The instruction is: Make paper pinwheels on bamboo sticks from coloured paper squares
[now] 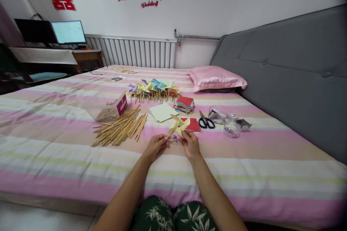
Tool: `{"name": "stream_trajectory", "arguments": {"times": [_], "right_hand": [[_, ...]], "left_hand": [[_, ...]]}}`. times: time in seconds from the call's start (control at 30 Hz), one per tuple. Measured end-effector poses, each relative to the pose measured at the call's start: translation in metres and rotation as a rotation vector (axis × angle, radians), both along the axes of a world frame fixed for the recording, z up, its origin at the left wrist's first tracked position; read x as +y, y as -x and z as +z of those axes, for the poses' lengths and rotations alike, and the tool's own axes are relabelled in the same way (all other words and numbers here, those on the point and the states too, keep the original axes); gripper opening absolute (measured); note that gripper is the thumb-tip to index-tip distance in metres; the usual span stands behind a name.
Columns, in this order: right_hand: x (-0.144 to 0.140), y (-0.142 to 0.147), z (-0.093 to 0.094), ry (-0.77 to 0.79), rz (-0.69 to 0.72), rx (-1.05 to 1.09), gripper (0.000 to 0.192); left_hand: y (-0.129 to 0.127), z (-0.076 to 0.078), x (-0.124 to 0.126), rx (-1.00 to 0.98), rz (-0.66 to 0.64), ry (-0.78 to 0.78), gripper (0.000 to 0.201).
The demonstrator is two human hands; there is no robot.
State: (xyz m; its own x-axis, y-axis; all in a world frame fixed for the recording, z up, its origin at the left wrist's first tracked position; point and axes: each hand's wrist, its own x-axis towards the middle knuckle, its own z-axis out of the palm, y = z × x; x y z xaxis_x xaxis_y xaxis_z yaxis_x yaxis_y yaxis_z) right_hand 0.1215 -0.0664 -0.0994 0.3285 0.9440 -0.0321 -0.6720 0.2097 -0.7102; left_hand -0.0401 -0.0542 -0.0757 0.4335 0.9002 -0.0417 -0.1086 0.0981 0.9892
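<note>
A pale yellow paper pinwheel (178, 124) is held up between my two hands, just above the bed. My left hand (157, 146) pinches its lower left blade tip. At the lower right blade, my right hand (191, 145) grips the paper between thumb and fingers. Small metallic pieces (175, 138) lie on the sheet between the hands, too small to name surely. Behind the pinwheel are red paper squares (193, 125) and a stack of pale green sheets (162, 112). No stick shows on the held pinwheel.
Left of the hands lie many wooden sticks (119, 130) beside a plastic bag (108, 111) of more sticks. Scissors (206, 121), clear tape rolls (231, 129) and stacked coloured paper (184, 104) are on the right. Finished pinwheels (154, 88) lie farther back, near a pink pillow (217, 78).
</note>
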Motion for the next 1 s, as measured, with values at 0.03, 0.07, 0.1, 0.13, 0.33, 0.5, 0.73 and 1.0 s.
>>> {"name": "stream_trajectory", "arguments": {"times": [0.03, 0.07, 0.1, 0.13, 0.33, 0.5, 0.73, 1.0], "right_hand": [[-0.0010, -0.0002, 0.0009, -0.013, 0.000, -0.001, 0.019], [-0.0022, -0.0006, 0.0022, -0.028, 0.001, 0.000, 0.019], [-0.0035, -0.0009, 0.0037, -0.043, 0.001, 0.003, 0.020], [-0.0048, -0.0012, 0.0052, -0.057, 0.001, 0.008, 0.021], [-0.0048, 0.0007, 0.0073, -0.046, -0.009, 0.020, 0.023], [-0.0011, 0.0022, 0.0047, -0.013, -0.040, 0.028, 0.026], [-0.0030, 0.0009, 0.0061, -0.010, -0.023, 0.009, 0.026], [-0.0029, 0.0011, 0.0053, -0.013, -0.041, -0.020, 0.026]], "left_hand": [[0.0000, -0.0004, 0.0000, 0.005, 0.000, 0.003, 0.033], [-0.0001, -0.0006, -0.0002, 0.015, 0.000, 0.003, 0.034], [-0.0005, -0.0006, -0.0006, 0.030, 0.001, -0.001, 0.034], [-0.0011, -0.0004, -0.0010, 0.046, 0.000, -0.009, 0.035], [-0.0059, 0.0030, -0.0036, 0.097, -0.018, -0.041, 0.034], [-0.0063, 0.0033, -0.0039, 0.107, -0.029, -0.040, 0.034], [-0.0056, 0.0026, -0.0037, 0.111, -0.027, -0.036, 0.034], [-0.0053, 0.0009, -0.0025, 0.103, -0.028, -0.040, 0.033]]}}
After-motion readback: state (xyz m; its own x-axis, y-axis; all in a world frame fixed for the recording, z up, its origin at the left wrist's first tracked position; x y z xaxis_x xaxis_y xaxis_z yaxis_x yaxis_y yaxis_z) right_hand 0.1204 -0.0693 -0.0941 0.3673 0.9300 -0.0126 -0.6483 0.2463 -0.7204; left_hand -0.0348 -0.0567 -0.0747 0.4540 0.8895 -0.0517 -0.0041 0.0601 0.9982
